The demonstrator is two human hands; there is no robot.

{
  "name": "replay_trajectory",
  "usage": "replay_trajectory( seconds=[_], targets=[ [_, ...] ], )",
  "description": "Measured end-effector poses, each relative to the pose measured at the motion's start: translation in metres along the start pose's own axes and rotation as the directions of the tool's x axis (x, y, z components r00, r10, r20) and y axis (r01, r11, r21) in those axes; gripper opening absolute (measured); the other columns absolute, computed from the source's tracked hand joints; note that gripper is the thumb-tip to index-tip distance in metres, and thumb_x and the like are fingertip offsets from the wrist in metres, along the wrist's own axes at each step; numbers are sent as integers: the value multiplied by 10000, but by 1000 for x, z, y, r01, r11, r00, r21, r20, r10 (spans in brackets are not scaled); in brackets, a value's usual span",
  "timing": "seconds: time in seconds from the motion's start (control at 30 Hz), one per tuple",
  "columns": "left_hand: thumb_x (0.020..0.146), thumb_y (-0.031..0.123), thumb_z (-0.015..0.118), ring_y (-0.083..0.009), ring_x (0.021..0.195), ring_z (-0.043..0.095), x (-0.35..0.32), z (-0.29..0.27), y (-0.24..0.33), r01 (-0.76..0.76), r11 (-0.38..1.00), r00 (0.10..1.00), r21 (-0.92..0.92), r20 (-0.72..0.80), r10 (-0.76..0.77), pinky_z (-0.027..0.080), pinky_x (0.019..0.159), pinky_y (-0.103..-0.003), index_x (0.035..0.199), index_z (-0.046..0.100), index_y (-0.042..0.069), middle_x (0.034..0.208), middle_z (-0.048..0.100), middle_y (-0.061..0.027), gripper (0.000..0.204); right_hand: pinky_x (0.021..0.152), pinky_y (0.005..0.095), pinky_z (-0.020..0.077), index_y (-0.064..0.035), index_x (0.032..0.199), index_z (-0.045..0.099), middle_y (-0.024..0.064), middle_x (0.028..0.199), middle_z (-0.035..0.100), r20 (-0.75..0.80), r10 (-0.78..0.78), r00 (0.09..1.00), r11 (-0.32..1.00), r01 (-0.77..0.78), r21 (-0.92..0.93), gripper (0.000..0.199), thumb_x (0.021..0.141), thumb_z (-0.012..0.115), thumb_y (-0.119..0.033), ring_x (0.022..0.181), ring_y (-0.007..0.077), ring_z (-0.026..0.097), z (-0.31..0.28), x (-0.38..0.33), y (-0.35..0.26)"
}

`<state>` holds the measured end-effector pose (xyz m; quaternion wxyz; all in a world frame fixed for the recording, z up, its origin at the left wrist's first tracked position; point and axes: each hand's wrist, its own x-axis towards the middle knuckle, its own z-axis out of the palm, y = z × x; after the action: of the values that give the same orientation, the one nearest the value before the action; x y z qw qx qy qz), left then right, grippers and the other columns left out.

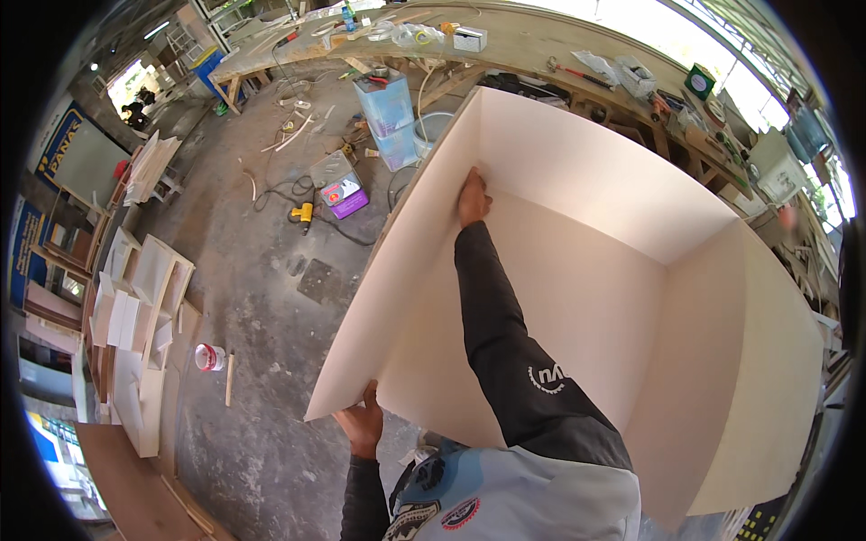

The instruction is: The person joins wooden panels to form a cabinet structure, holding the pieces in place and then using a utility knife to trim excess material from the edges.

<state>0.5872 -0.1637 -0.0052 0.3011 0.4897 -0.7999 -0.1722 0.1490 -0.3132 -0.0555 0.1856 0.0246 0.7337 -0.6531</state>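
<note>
In front of me stands a large open box like a cabinet carcass [577,279], its inside faces pale pinkish white. Its left side panel [397,261] bends in the wide picture. My left hand [361,422] grips the near lower edge of this panel, thumb on the inner face and fingers mostly hidden beneath. Deep inside the box, my right hand [474,197] presses against the inner face of the left panel near the far corner. Its fingers are bunched, and whatever may be in them is hidden. The right forearm stretches across the box's opening.
Left of the box, a yellow drill [304,215] and a purple case [350,204] lie amid cables. Stacked clear blue bins [386,122] stand beyond. A white bucket [210,358] is on the concrete floor. White shelf units [149,316] stand left; a long workbench [514,59] holds tools.
</note>
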Motion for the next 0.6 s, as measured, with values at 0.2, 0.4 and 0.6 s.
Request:
replay_trajectory(
  seconds=[0.2, 0.4, 0.6],
  targets=[
    [868, 187, 729, -402, 968, 607, 3, -2, -3, -47, 999, 999, -10, -11, 47, 422, 899, -508, 1022, 692, 21, 1082, 668, -168, 230, 1051, 530, 359, -4, 1396, 462, 253, 1293, 582, 200, -153, 968, 956, 196, -218, 597, 1013, 438, -460, 1226, 472, 472, -7, -57, 39],
    [812, 84, 781, -269, 957, 632, 6, 8, 9, 150, 934, 986, -324, -20, -165, 536, 720, -389, 1057, 639, -53, 1049, 623, -175, 315, 1006, 504, 340, 12, 1200, 486, 206, 1209, 571, -40, -284, 958, 932, 285, 223, 454, 1021, 466, -405, 1163, 412, 452, 7, -121, 80],
    [820, 95, 779, -301, 946, 654, 2, 6, 13, 140, 950, 987, -278, -35, -156, 533, 752, -392, 1064, 632, -61, 1039, 630, -191, 325, 1111, 479, 190, -100, 1275, 458, 88, 1408, 470, -20, -196, 980, 980, 196, 29, 465, 1031, 358, -483, 1222, 396, 384, -10, -35, -9]
  ],
)
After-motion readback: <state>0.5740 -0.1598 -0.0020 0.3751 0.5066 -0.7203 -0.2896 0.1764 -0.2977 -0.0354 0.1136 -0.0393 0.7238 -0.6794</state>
